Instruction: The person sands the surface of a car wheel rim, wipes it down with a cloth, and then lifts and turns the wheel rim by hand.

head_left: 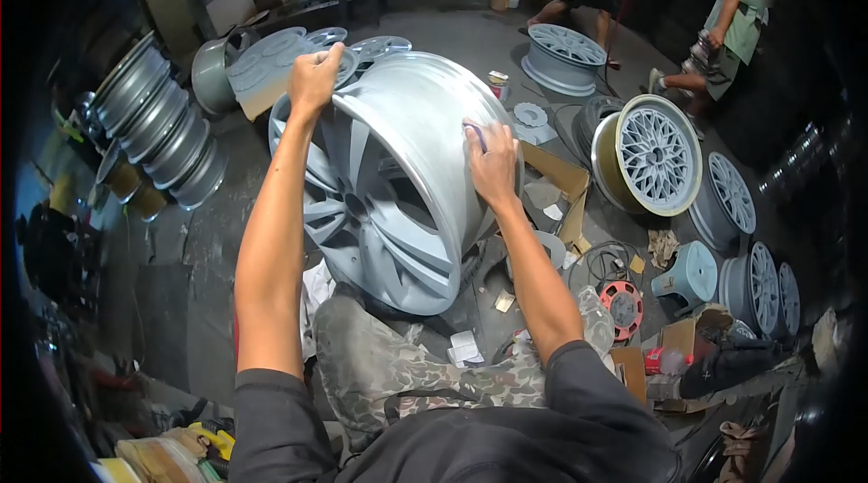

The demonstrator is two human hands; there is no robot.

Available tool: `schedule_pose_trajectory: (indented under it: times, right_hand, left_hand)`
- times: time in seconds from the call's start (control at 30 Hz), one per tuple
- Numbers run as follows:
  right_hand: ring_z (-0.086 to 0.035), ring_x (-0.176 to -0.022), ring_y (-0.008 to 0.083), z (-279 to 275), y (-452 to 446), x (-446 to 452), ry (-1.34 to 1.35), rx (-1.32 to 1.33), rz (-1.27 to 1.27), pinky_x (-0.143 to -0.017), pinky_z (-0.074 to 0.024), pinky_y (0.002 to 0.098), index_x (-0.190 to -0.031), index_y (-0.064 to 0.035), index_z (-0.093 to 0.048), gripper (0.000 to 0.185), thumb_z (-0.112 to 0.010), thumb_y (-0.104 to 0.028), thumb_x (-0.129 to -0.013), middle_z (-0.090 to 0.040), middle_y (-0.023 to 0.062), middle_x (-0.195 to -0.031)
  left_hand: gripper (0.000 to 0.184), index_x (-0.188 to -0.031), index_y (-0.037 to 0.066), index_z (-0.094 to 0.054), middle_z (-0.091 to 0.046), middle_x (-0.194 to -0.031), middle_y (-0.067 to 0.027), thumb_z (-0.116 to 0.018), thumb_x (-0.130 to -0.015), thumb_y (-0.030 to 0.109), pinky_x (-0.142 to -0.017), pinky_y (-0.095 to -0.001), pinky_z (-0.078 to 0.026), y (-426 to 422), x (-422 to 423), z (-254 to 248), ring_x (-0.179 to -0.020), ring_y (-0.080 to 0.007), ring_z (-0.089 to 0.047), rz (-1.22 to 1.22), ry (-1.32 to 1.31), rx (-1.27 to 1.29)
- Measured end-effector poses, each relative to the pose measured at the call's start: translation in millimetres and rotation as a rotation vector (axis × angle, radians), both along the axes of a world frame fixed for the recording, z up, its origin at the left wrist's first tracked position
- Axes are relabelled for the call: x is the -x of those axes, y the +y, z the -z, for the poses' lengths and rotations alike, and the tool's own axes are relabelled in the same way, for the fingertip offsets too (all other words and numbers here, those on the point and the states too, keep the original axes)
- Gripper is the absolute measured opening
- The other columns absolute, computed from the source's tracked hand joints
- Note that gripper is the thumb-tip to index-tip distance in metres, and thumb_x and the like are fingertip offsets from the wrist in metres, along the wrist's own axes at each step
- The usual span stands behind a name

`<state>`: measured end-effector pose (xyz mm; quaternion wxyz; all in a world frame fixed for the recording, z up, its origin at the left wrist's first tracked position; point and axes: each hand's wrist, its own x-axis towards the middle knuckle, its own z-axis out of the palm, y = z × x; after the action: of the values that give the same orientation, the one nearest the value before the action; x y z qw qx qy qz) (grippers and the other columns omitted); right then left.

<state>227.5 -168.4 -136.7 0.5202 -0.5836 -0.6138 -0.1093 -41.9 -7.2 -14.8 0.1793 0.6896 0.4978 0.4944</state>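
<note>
A large grey alloy wheel rim (411,94) stands tilted between my knees, its spoked face turned to the left and its barrel to the right. My left hand (315,80) is closed around the upper left edge of the rim, the thumb on top. Against the barrel's right side lies my right hand (493,166), fingers bent and pressed to the metal. A thin purple-blue piece (477,137) shows between those fingers; most of it is hidden, and I cannot make out its kind.
Wheel rims are stacked at left (163,126). Others stand at right, including a mesh-spoked rim (653,157). Cardboard (565,189), a red cable reel (622,309) and a pale blue stool (687,273) lie nearby. Another person (737,26) is at upper right; another's legs show further back.
</note>
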Motion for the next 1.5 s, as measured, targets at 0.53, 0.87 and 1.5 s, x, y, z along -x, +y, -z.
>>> schedule_pose_trajectory:
  times: [0.53, 0.87, 1.5]
  right_hand:
    - [-0.056, -0.087, 0.0298, 28, -75, -91, -0.253, 0.216, -0.088, -0.076, -0.0409, 0.0439, -0.104, -0.0104, -0.075, 0.02, -0.064, -0.024, -0.094, -0.058, 0.0117, -0.085]
    - [-0.065, -0.087, 0.0477, 70, -68, -322, 0.128, 0.424, 0.679, -0.075, -0.0473, 0.054, -0.094, 0.006, -0.07, 0.046, -0.054, -0.037, -0.098, -0.067, 0.0289, -0.088]
    - [-0.051, -0.083, 0.0274, 5, -45, 21, -0.121, 0.008, -0.028, -0.074, -0.0386, 0.0396, -0.118, -0.0061, -0.072, 0.026, -0.062, -0.016, -0.096, -0.051, 0.0111, -0.084]
  left_hand:
    - [0.055, -0.063, 0.0, -0.058, -0.047, -0.055, 0.002, -0.064, -0.093, 0.045, -0.054, -0.0325, -0.035, 4, 1, 3, -0.056, -0.0089, -0.042, 0.007, -0.076, -0.078]
    - [0.055, -0.075, 0.0, -0.073, -0.059, -0.057, -0.005, -0.064, -0.091, 0.052, -0.061, -0.0368, -0.044, 9, 1, 6, -0.059, -0.0148, -0.056, -0.053, -0.049, -0.037]
    - [0.057, -0.063, 0.0, -0.059, -0.046, -0.052, -0.0082, -0.062, -0.093, 0.048, -0.056, -0.0396, -0.04, -3, -4, 5, -0.053, -0.0164, -0.049, -0.071, -0.07, -0.098]
